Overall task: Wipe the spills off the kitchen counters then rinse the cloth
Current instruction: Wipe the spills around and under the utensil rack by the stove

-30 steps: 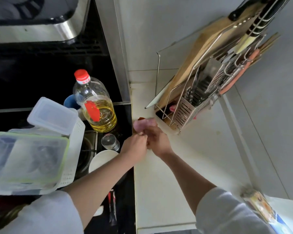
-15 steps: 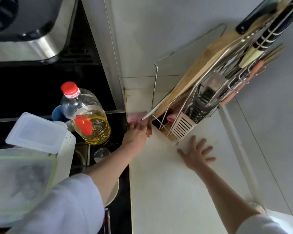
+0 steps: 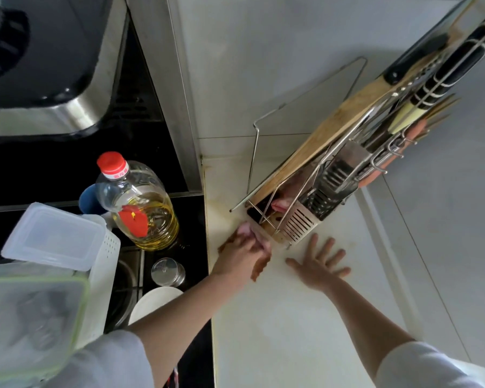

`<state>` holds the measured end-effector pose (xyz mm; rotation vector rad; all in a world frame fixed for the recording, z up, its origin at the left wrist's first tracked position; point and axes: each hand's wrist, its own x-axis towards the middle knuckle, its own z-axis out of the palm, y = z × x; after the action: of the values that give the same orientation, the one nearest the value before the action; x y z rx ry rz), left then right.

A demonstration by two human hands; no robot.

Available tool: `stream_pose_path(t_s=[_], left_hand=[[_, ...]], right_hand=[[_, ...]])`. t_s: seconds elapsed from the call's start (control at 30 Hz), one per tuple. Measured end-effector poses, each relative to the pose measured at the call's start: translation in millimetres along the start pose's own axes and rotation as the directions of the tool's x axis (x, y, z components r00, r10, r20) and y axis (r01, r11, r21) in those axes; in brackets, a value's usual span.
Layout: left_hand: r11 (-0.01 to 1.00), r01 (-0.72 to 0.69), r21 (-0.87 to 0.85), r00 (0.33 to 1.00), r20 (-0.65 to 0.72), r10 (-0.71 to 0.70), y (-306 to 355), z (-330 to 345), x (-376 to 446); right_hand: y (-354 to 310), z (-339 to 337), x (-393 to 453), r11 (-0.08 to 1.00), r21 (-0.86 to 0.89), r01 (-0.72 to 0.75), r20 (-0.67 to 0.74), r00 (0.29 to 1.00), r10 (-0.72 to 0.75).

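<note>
My left hand grips a pink cloth and presses it on the white counter right at the front corner of the metal utensil rack. A brown smear lies on the counter beside that hand, and another brown patch shows at its left edge. To the right, my right hand rests flat on the counter with fingers spread, just in front of the rack.
The rack holds a wooden cutting board, knives and utensils against the tiled wall. Left of the counter are the black stove, an oil bottle, a small metal jar, a white bowl and plastic containers.
My hands have come apart. The left one has carried the cloth up to the rack's corner; the right one has let go and spread flat on the counter.
</note>
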<state>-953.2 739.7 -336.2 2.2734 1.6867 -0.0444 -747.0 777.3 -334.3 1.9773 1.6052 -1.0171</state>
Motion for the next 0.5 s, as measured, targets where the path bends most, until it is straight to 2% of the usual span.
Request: stream_pose_path(t_s=[0.07, 0.17, 0.2, 0.23, 0.33, 0.43, 0.5], left_hand=[[0.991, -0.126, 0.033, 0.989, 0.077, 0.123, 19, 16, -12], [0.988, -0.133, 0.073, 0.976, 0.181, 0.118, 26, 25, -15], [0.987, -0.131, 0.095, 0.981, 0.157, 0.115, 23, 23, -14], [0.988, -0.093, 0.123, 0.991, 0.108, 0.080, 13, 23, -13], [0.990, 0.055, 0.128, 0.983, 0.170, -0.076, -22, 3, -11], [0.977, 0.210, 0.039, 0.946, 0.243, -0.213, -52, -18, 1], [0.970, 0.243, -0.001, 0.942, 0.237, -0.236, -50, -25, 10]], right_hand=[[0, -1, -1, 1.000, 0.004, -0.006, 0.014, 1.000, 0.005], [-2, -3, -5, 1.000, 0.007, -0.001, 0.032, 0.999, 0.001], [-2, -4, -6, 1.000, 0.004, 0.001, 0.036, 0.999, -0.001], [-2, -5, -6, 1.000, 0.009, 0.005, 0.038, 0.999, -0.005], [-2, -4, -7, 1.000, 0.009, 0.014, 0.037, 0.999, -0.014], [-3, -5, -8, 1.000, 0.023, 0.000, 0.043, 0.999, -0.001], [-3, -7, -10, 1.000, 0.024, 0.005, 0.034, 0.999, -0.006]])
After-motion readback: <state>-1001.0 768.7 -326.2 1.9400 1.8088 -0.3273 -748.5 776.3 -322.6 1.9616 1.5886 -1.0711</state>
